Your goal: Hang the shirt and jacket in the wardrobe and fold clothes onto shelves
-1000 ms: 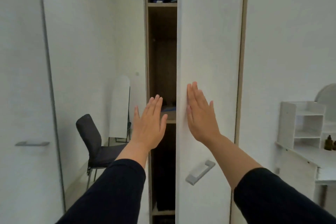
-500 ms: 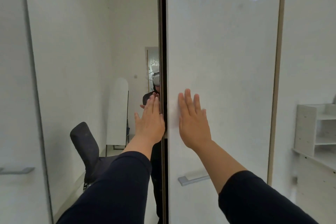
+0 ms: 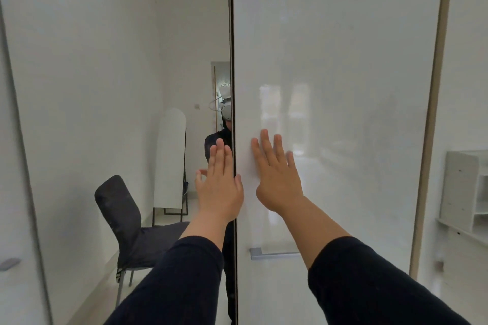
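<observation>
1. The wardrobe (image 3: pixel 338 60) fills the view; its interior, and any shirt, jacket or folded clothes in it, is hidden behind the glossy white doors.
2. Only a thin dark seam (image 3: pixel 232 47) separates the right door (image 3: pixel 343 140) from the mirrored left door (image 3: pixel 79 87); whether they are fully shut cannot be told.
3. Your right hand (image 3: pixel 277 179) lies flat on the right door just right of the seam, fingers straight and spread, holding nothing.
4. Your left hand (image 3: pixel 219 187) is raised flat at the seam, fingers straight and together; whether its palm actually touches the mirrored door cannot be told. The two hands stand side by side, slightly apart.
5. A grey bar handle (image 3: pixel 274 254) sits low on the right door, its right end hidden behind your right forearm.
6. Both dark sleeves (image 3: pixel 184 285) are cut off by the lower edge.
7. The mirrored door reflects a dark chair (image 3: pixel 126 224), an arched white panel (image 3: pixel 170 158) on a stand, and a sliver of you, mostly cut off by the seam.
8. At the far right, a white shelf unit (image 3: pixel 462 190) on a worktop (image 3: pixel 449 227) is blurred and cut off by the frame edge.
9. A second handle (image 3: pixel 9 263) at the left edge is only partly in view.
</observation>
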{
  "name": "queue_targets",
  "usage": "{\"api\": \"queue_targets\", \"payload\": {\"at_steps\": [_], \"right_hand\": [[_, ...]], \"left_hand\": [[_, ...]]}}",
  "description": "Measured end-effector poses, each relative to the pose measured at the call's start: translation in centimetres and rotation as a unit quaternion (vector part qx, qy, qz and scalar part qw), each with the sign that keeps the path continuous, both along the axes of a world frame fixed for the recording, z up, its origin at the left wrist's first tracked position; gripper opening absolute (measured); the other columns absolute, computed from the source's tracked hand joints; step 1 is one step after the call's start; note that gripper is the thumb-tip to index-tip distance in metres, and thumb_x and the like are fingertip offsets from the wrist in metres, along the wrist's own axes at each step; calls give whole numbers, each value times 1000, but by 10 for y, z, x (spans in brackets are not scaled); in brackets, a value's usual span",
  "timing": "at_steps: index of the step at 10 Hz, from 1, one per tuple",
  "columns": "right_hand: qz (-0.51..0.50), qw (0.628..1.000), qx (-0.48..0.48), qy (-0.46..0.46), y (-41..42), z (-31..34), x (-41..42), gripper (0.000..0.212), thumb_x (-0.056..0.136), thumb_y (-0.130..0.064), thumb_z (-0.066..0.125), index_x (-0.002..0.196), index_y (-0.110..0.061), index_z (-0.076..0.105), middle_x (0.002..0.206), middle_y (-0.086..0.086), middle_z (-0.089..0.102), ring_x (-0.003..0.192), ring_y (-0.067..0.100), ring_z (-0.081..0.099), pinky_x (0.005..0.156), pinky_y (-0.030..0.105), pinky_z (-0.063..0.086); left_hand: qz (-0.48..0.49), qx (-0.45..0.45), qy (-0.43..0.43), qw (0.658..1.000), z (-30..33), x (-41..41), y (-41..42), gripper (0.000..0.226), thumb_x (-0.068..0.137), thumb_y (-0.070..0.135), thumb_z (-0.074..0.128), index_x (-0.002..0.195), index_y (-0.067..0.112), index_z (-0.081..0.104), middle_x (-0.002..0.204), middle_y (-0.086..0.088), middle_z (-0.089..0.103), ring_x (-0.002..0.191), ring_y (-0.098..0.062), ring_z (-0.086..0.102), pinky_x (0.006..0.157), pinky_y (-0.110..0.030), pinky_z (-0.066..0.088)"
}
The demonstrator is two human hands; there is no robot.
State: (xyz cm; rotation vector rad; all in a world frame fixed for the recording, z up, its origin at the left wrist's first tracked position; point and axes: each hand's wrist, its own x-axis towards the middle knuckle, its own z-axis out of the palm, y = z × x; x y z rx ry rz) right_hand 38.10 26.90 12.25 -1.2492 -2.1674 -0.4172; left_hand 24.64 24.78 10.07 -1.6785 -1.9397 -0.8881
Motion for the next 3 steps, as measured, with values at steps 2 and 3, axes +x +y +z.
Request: {"api": "queue_targets", "payload": {"at_steps": [2, 3], "right_hand": [[36, 998, -49, 12, -19, 17, 9, 85, 86, -7, 40, 151, -23, -13, 154, -4, -32, 142, 21, -29, 119, 45, -6], [90, 995, -30, 14, -47, -28, 26, 69, 95, -23, 34, 152, -22, -6, 158, -7, -19, 146, 14, -17, 119, 44, -10]], "left_hand": [[-35, -8, 7, 999, -4, -4, -17, 65, 100, 37, 26, 151, 20, -11, 155, 7, -25, 145, -10, -15, 117, -43, 5], [-62, 28, -20, 998, -64, -4, -47, 69, 96, 32, 37, 152, 26, -4, 159, 11, -4, 146, -7, 8, 116, -43, 12]]}}
